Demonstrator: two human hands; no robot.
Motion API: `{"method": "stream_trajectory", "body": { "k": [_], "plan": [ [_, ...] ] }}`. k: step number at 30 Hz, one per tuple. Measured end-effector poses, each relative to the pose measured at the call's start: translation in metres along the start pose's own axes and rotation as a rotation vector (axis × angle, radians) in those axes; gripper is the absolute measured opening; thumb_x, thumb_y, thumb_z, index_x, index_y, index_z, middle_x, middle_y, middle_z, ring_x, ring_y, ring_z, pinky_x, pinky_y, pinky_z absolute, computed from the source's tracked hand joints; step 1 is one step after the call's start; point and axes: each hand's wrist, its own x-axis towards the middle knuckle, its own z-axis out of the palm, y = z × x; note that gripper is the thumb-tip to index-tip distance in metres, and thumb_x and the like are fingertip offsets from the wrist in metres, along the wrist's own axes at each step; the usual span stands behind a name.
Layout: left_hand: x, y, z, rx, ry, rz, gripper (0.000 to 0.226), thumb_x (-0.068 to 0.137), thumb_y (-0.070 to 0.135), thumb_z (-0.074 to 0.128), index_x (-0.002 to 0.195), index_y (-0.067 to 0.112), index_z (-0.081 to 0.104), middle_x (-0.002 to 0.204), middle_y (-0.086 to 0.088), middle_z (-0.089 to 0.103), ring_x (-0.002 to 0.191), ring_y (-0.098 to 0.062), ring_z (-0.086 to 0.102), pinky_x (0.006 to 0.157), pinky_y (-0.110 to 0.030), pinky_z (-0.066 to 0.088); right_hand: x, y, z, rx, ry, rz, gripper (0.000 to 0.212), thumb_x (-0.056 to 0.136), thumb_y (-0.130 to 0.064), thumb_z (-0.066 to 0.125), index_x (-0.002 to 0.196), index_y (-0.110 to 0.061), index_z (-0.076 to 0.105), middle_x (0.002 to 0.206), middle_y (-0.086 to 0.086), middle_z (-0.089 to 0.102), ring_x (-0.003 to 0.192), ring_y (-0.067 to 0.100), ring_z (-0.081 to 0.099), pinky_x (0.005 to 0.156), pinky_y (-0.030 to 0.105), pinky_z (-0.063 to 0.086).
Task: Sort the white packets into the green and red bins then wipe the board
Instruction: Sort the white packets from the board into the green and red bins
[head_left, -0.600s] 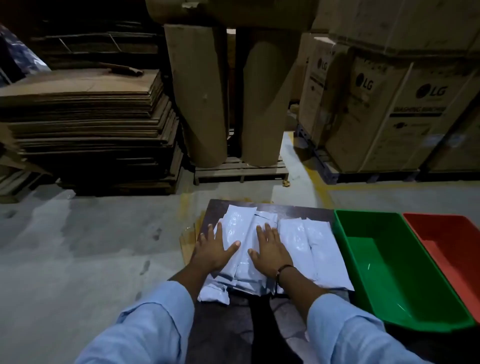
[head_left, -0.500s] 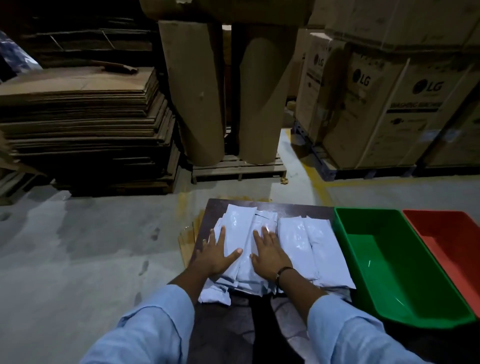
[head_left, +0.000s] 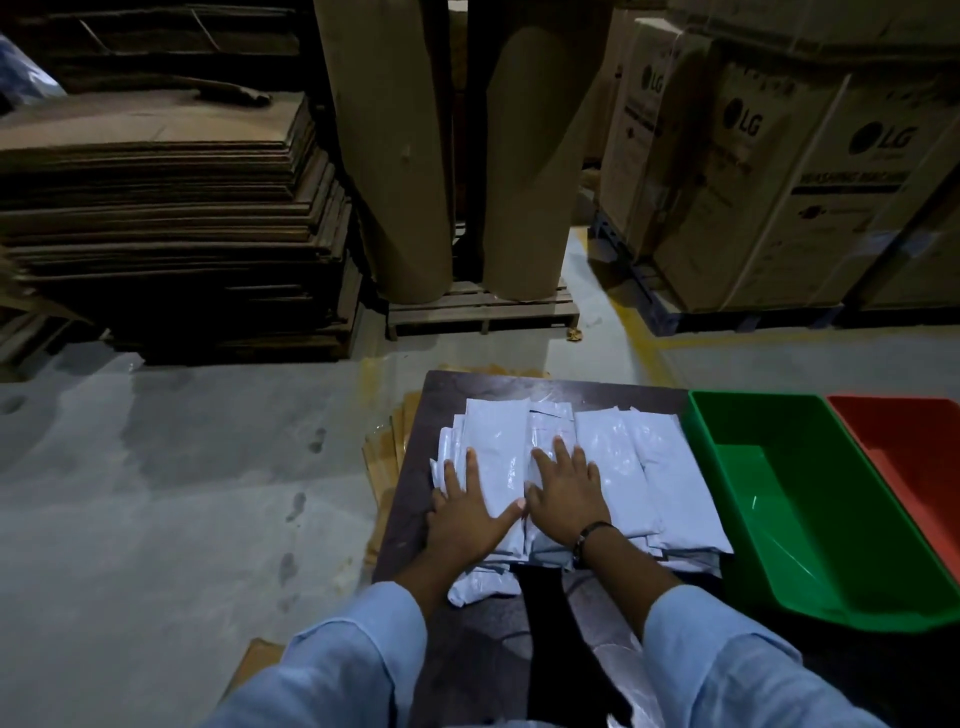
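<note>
- The red bin (head_left: 904, 457) is cut off by the right edge of the view, so only its near-left part shows; nothing can be made out inside the part that shows.
- The green bin (head_left: 727, 415) sits just beside it on the left, at the right end of the dark counter (head_left: 441, 395); its floor is in shadow at the far end, and its visible part holds no packets.
- The white packets (head_left: 613, 457) lie in an overlapping heap on the counter, left of the green bin; how many there are cannot be told, since they cover one another and the hands hide the middle of the heap.
- A black strip (head_left: 540, 603) lies on the counter below the heap, between the forearms; what it is cannot be made out.
- The left hand (head_left: 467, 514) lies flat with fingers spread on the left part of the heap, gripping nothing.
- The right hand (head_left: 566, 493) also rests open and flat, palm down on the middle packets, thumb close to the left thumb.
- Against the earlier frames, both hands remain pressed on the heap in much the same pose, and the packets and bins lie where they did.
- The view has tipped a little, so the cardboard rolls (head_left: 395, 156) and boxes (head_left: 779, 182) behind sit higher in frame.
</note>
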Motion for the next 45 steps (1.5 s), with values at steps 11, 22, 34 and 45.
{"method": "stream_trajectory", "body": {
  "k": [11, 22, 34, 45],
  "plan": [
    [0.007, -0.004, -0.013, 0.083, 0.076, 0.014, 0.088, 0.098, 0.060, 0.045, 0.159, 0.040, -0.015, 0.170, -0.010, -0.015, 0.152, -0.046, 0.013, 0.118, -0.063, 0.024, -0.003, -0.012, 0.004, 0.039, -0.066, 0.074, 0.091, 0.092, -0.071, 0.038, 0.160, -0.025, -0.003, 0.166, 0.010, -0.016, 0.152, 0.043, 0.000, 0.119, 0.058, 0.017],
    [0.003, -0.007, -0.013, 0.151, 0.152, 0.076, 0.100, 0.089, 0.078, 0.046, 0.163, 0.027, 0.001, 0.170, -0.007, -0.016, 0.148, -0.045, 0.027, 0.114, -0.053, 0.036, 0.001, -0.015, 0.009, 0.052, -0.133, 0.091, 0.090, 0.091, -0.074, 0.038, 0.154, -0.042, -0.018, 0.163, 0.005, -0.030, 0.151, 0.046, -0.003, 0.114, 0.065, 0.023],
    [0.007, -0.016, -0.012, 0.176, 0.147, 0.161, 0.073, 0.103, 0.051, 0.043, 0.159, 0.047, -0.004, 0.168, -0.023, -0.011, 0.110, -0.043, 0.064, 0.084, -0.044, 0.059, -0.002, -0.024, 0.015, 0.091, -0.179, 0.099, 0.074, 0.102, -0.048, 0.036, 0.155, -0.042, -0.015, 0.162, 0.001, -0.033, 0.149, 0.049, -0.005, 0.113, 0.063, 0.029],
    [0.008, -0.013, -0.030, 0.329, 0.268, 0.243, 0.063, 0.106, 0.040, 0.016, 0.160, 0.034, -0.016, 0.169, -0.022, 0.006, 0.120, -0.049, 0.056, 0.091, -0.044, 0.055, -0.003, -0.027, -0.017, 0.040, 0.002, 0.050, 0.077, 0.094, -0.029, 0.045, 0.159, -0.032, 0.005, 0.168, 0.008, -0.006, 0.145, 0.044, 0.022, 0.112, 0.052, 0.034]
  ]
}}
